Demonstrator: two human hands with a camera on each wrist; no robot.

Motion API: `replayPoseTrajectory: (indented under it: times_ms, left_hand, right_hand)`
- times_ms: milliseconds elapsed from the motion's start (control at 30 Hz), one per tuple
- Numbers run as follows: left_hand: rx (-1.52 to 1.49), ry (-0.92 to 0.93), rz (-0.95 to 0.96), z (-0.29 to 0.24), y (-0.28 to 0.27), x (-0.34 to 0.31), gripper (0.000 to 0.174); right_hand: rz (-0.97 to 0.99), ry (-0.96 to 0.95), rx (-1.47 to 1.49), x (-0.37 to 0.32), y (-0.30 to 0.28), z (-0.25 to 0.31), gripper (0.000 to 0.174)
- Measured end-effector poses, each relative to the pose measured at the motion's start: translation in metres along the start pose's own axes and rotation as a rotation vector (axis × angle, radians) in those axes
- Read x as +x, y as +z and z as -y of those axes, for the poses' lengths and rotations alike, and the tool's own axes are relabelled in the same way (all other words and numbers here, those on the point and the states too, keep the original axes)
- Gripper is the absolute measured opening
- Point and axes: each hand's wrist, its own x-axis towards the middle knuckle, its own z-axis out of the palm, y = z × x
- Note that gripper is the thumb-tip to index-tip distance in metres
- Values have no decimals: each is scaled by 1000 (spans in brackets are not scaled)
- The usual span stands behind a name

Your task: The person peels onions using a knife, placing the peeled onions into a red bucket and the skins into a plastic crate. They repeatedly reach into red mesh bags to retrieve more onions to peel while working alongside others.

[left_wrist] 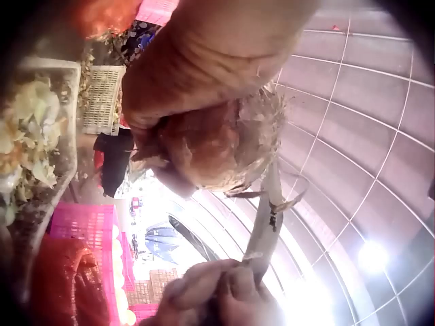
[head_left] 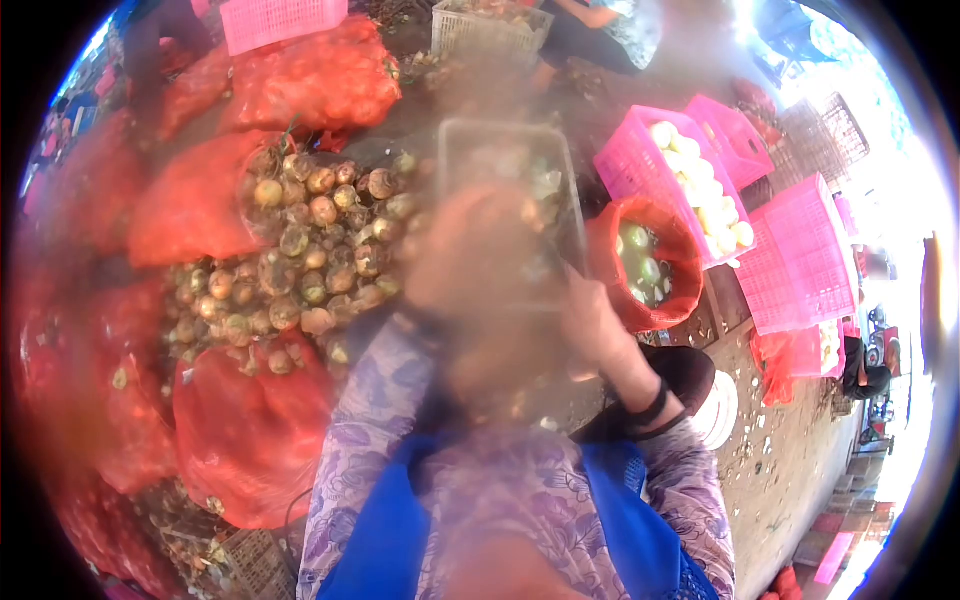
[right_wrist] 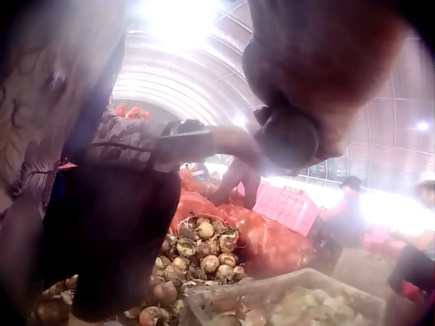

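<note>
In the left wrist view my left hand [left_wrist: 211,64] grips an onion [left_wrist: 211,149] with dry, papery brown skin. Below it, my right hand [left_wrist: 211,295] holds a knife [left_wrist: 264,234], its blade reaching up to the onion's underside, where a shred of skin hangs. The rounded dark end of the knife's handle [right_wrist: 291,138] shows under my right hand in the right wrist view. A blur in the head view covers the left hand and the onion; the right hand [head_left: 595,325] is clearer there. A pale tray [head_left: 575,200] with peelings lies just beyond the hands.
Unpeeled onions [head_left: 310,250] are heaped at left among red mesh sacks [head_left: 250,430]. To the right, a red-lined bucket [head_left: 605,290] holds pale peeled onions, beside a pink crate [head_left: 625,150] of peeled ones. More pink crates [head_left: 800,260] stand farther right. Another person [right_wrist: 343,210] sits beyond.
</note>
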Motion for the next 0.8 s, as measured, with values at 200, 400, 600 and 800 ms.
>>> replayPoseTrajectory:
  times_ms: [200, 400, 600, 800]
  left_hand:
    - [-248, -112, 184, -11, 39, -22, 27]
    - [-132, -5, 152, 7, 36, -12, 30]
    - [-34, 74, 134, 10, 28, -8, 29]
    - [-18, 125, 136, 15, 30, -14, 26]
  right_hand:
    - [-249, 340, 204, 21, 57, 45, 27]
    - [-229, 280, 383, 10, 39, 50, 30]
    - [-221, 87, 316, 3, 13, 16, 33]
    - [-204, 163, 425, 5, -2, -1, 38]
